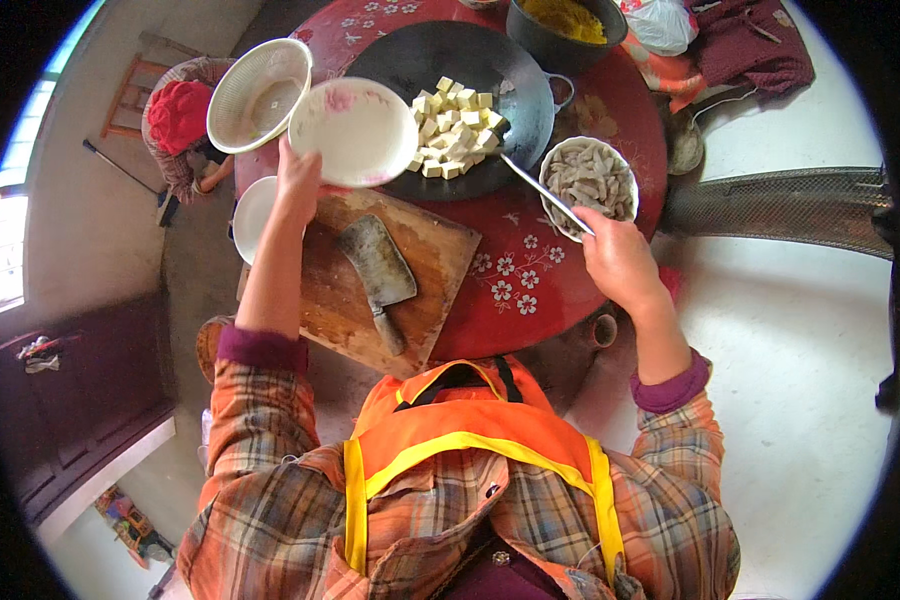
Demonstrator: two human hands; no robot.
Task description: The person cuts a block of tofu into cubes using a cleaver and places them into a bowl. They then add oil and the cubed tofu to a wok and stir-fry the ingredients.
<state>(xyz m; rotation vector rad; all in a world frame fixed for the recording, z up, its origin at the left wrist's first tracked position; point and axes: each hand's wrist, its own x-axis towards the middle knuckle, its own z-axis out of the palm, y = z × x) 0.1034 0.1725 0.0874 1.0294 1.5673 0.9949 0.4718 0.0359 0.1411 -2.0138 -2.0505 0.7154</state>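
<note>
My left hand (pixel 298 178) grips the edge of a white dish (pixel 354 135) with pink flower marks, tilted beside the wok. In my right hand (pixel 616 255) is the metal handle of a cooking utensil (pixel 532 184), whose head is hidden among pale tofu cubes (pixel 454 127). The cubes lie heaped in a dark wok (pixel 390 60). Below the handle stands a fluted white bowl (pixel 589 176) of greyish sliced pieces, perhaps meat. A worn cleaver (pixel 379 262) rests on a wooden cutting board (pixel 442 247) nearer to me.
The red round table (pixel 570 285) bears everything. A white plastic colander (pixel 259 90) and another white bowl (pixel 253 217) are at the left. Behind the wok stands a dark pot (pixel 562 34) with yellow contents. A person (pixel 184 127) in a red hat bends beyond the table's left edge.
</note>
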